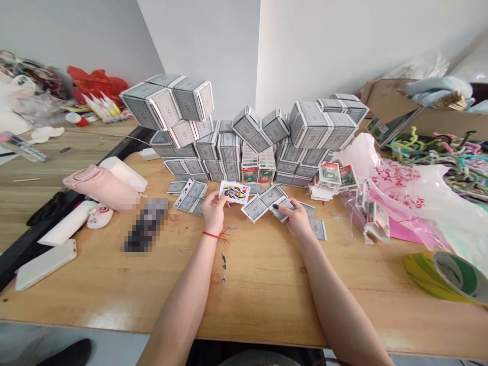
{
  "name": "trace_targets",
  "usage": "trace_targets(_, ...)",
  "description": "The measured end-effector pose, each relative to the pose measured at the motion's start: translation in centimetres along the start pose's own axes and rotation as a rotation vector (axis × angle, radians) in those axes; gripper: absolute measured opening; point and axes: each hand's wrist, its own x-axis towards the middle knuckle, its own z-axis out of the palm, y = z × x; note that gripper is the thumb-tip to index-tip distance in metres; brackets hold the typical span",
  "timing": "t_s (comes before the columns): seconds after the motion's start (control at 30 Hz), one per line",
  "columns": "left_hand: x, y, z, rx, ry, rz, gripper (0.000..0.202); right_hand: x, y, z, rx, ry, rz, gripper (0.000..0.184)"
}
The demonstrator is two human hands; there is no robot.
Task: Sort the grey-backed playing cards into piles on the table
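My left hand (213, 211) pinches a face-up playing card (235, 192), a court card held just above the wooden table (263, 290). A red string circles that wrist. My right hand (295, 218) rests on a loose spread of face-down cards (263, 203), fingers closed on one or two of them. More face-down cards (190, 195) lie to the left of my left hand. Behind both hands stands a wall of stacked grey patterned card packs (229, 147), with several red-and-green boxed decks (257, 170) in the middle.
A pink pouch (102, 185), white cases (46, 262) and a blurred dark object (147, 223) lie on the left. On the right are a pink printed plastic bag (400, 195), loose card boxes (335, 175), tape rolls (446, 277), cardboard boxes (400, 101) and coloured hangers (450, 152).
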Motion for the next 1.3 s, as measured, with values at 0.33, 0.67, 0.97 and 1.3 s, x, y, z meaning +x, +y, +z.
trace_targets(0.33, 0.1, -0.3, -0.2, -0.024, -0.028, -0.046, 0.018, 0.0, 0.1, 0.0, 0.020, 0.012, 0.008, 0.033)
trace_targets(0.67, -0.2, 0.0, -0.1, 0.151, -0.237, -0.099, 0.016, 0.2, 0.2, -0.2, 0.157, 0.083, -0.084, 0.038)
trace_targets(0.97, -1.9, 0.1, 0.9, 0.169, -0.518, -0.249, 0.016, 1.3, 0.6, -1.1, 0.360, 0.250, -0.149, 0.030)
trace_targets(1.3, -2.2, -0.1, 1.3, 0.090, -0.515, -0.269, 0.020, 1.3, 0.9, -0.9, 0.458, 0.071, -0.037, 0.017)
